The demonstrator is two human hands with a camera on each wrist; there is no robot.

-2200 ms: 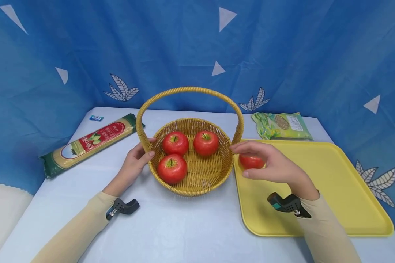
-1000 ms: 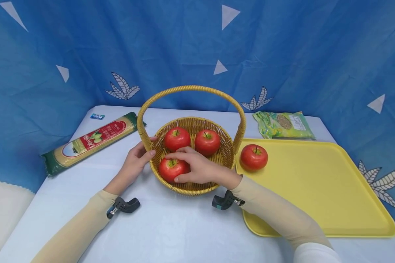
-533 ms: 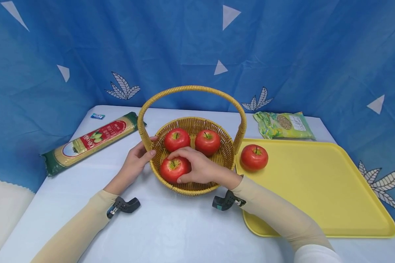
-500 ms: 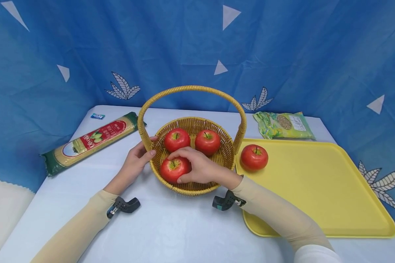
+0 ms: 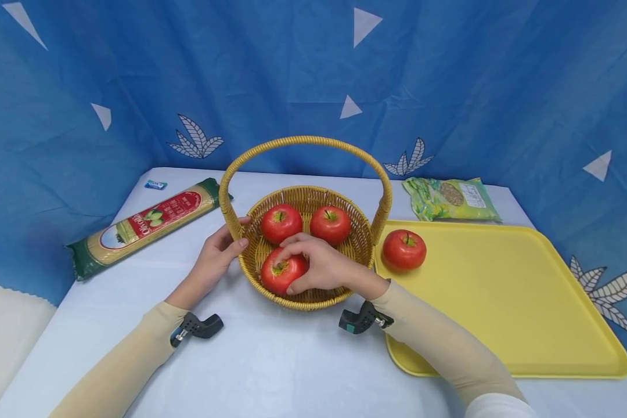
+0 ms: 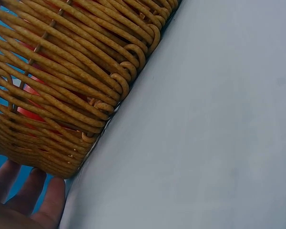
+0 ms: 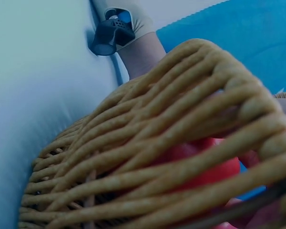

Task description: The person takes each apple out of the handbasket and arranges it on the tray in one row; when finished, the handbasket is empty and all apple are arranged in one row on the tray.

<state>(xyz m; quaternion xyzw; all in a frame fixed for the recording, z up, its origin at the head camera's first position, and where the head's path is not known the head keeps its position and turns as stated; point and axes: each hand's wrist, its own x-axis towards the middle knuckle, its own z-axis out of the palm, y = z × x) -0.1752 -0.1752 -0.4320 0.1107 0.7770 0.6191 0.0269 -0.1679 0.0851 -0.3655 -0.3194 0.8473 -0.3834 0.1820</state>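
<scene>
A yellow wicker basket (image 5: 292, 303) with a tall arched handle stands mid-table. My left hand (image 5: 215, 258) holds its left side near the handle's foot, thumb on the rim. In the left wrist view, fingertips (image 6: 52, 198) touch the woven wall (image 6: 76, 71). Inside the basket, my right hand (image 5: 321, 264) grips the front red apple (image 5: 280, 280), thumb on the near side and fingers over the top. Two more red apples, one at back left (image 5: 281, 224) and one at back right (image 5: 330, 225), lie behind it. The basket wall (image 7: 148, 138) largely hides the right fingers in the right wrist view.
To the right lies a yellow tray (image 5: 496, 302), with another red apple (image 5: 404, 250) at its upper left corner. A green-yellow bag (image 5: 449, 200) lies behind the tray. At left are a spaghetti pack (image 5: 148, 226) and a small blue packet (image 5: 155, 185).
My right hand left the apple on the tray and moved left into the basket, taking hold of the front apple. That apple has since shifted slightly right. My left hand stayed on the basket.
</scene>
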